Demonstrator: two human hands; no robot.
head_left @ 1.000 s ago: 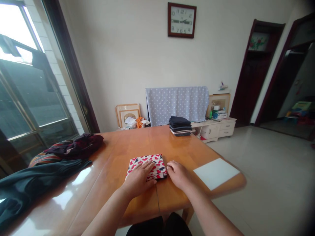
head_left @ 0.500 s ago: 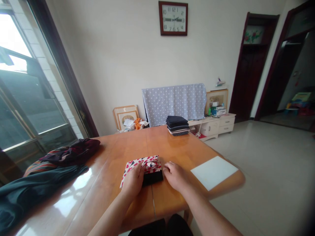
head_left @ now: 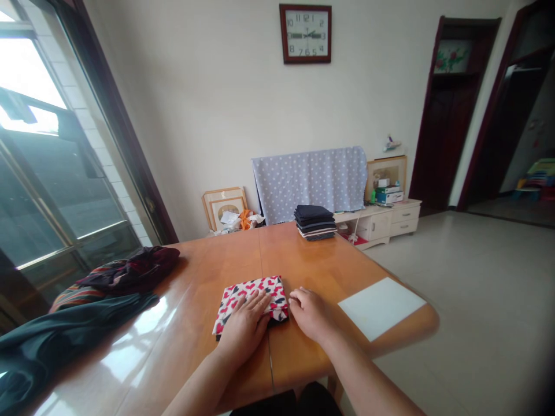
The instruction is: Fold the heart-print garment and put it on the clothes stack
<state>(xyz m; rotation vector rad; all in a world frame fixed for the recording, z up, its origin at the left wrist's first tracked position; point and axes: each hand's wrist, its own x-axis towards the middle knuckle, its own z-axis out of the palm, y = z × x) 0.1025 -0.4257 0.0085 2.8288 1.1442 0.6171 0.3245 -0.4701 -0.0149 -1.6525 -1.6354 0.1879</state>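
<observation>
A folded cloth (head_left: pixel 254 286) printed with red and black hearts on white lies flat on the table in front of me. A thin black layer (head_left: pixel 218 338) shows under its near left corner. My left hand (head_left: pixel 249 320) rests palm down on top of the cloth, fingers stretched out and spread. Just beside the cloth's right edge, my right hand (head_left: pixel 307 309) lies on the table with its fingers curled in. I see nothing held in it, though its palm side is hidden.
A wooden table (head_left: pixel 208 254) fills the foreground. Dark clothes (head_left: pixel 139 266) and a dark green garment (head_left: pixel 65 329) lie heaped at left. A stack of folded dark clothes (head_left: pixel 314 222) stands at the far edge. A white sheet (head_left: pixel 381 306) lies at right.
The heart-print cloth now covers the black strip that showed along its near side. My left hand has gone from gripping the bunched cloth to lying flat on it. My right hand is nearly unmoved.
</observation>
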